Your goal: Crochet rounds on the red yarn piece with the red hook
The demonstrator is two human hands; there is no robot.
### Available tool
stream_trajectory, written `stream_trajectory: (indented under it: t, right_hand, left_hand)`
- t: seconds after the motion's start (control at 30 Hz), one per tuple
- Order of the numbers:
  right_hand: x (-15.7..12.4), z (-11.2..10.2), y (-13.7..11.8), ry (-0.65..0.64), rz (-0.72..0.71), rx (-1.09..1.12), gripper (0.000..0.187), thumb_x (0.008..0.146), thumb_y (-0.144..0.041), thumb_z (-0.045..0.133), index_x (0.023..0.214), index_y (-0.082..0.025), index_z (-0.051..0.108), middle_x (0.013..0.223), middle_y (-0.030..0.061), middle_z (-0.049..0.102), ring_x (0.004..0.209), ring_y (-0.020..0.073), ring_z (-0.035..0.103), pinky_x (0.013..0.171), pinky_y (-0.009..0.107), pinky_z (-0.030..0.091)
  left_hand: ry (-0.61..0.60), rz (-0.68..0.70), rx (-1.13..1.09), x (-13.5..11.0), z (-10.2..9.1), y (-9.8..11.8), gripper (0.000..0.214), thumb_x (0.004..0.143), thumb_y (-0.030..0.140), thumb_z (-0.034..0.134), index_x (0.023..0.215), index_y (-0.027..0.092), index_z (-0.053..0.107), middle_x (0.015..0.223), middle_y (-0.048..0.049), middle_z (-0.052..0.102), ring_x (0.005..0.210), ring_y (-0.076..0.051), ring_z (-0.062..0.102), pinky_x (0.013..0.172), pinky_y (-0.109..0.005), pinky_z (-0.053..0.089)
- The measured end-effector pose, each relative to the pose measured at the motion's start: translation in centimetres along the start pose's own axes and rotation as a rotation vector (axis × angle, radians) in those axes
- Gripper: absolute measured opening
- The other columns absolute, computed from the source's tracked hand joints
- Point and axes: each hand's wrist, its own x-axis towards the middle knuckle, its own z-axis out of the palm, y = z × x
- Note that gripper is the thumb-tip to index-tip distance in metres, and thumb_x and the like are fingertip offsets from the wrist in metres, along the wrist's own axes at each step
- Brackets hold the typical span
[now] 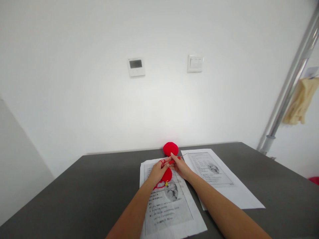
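Observation:
My left hand (158,171) is closed on a small round red crocheted piece (167,175), with red yarn looped over its index finger. A small yellow marker hangs from the piece. My right hand (179,165) pinches a thin crochet hook (177,158) with a red grip, its tip meeting the left fingers. A red yarn ball (170,148) lies just beyond both hands near the table's far edge. A loose loop of red yarn rests under my left wrist on a printed sheet.
A dark grey table (87,186) stands against a white wall. Two printed instruction sheets (169,205) (216,176) lie under and right of my arms. A metal pole (286,93) with a beige cloth stands at right. A wall panel and switch hang above.

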Motion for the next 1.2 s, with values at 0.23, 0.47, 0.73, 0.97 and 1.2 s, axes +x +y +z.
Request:
stream_trajectory:
  t: [0.23,0.47,0.73,0.97,1.2]
  right_hand:
    - [0.11,-0.09,0.07,0.009,0.008,0.003,0.04,0.095,-0.043,0.055,0.074,-0.013,0.071,0.066,0.0082,0.075,0.054,0.0115,0.068,0.057,0.02,0.054]
    - [0.31,-0.31,0.26,0.012,0.001,0.002,0.04,0.088,-0.05,0.062,0.073,-0.014,0.071,0.066,0.0072,0.075,0.054,0.0115,0.067,0.056,0.02,0.052]
    - [0.33,-0.22,0.23,0.022,0.002,-0.002,0.041,0.085,-0.053,0.065,0.072,-0.014,0.071,0.066,0.0065,0.074,0.055,0.0116,0.067,0.056,0.021,0.051]
    - [0.22,-0.24,0.15,0.023,0.0,-0.009,0.042,0.083,-0.055,0.066,0.074,-0.014,0.071,0.064,0.0059,0.074,0.056,0.0121,0.067,0.056,0.021,0.051]
    - [0.13,-0.11,0.07,0.024,-0.002,-0.011,0.041,0.086,-0.052,0.064,0.073,-0.014,0.071,0.064,0.0059,0.074,0.055,0.0115,0.067,0.055,0.02,0.051]
  left_hand:
    - [0.021,-0.008,-0.006,-0.06,0.1,0.14,0.038,0.084,0.03,0.061,0.119,0.016,0.067,0.109,-0.0106,0.075,0.107,-0.028,0.066,0.098,-0.041,0.047]
    - [0.079,-0.035,0.044,-0.18,-0.03,0.29,0.039,0.082,0.029,0.063,0.119,0.015,0.065,0.117,-0.0125,0.072,0.111,-0.029,0.064,0.101,-0.041,0.044]
    - [0.104,-0.063,0.106,-0.1,0.08,0.55,0.043,0.085,0.025,0.058,0.124,0.008,0.059,0.124,-0.0183,0.068,0.115,-0.029,0.062,0.102,-0.04,0.043]
    - [0.096,-0.048,0.107,-0.13,0.08,0.64,0.042,0.085,0.025,0.058,0.123,0.008,0.059,0.124,-0.0187,0.067,0.114,-0.029,0.063,0.101,-0.039,0.043]
    - [0.086,-0.025,0.08,-0.24,-0.02,0.58,0.039,0.083,0.028,0.061,0.119,0.013,0.063,0.117,-0.0139,0.071,0.112,-0.028,0.063,0.101,-0.04,0.043]
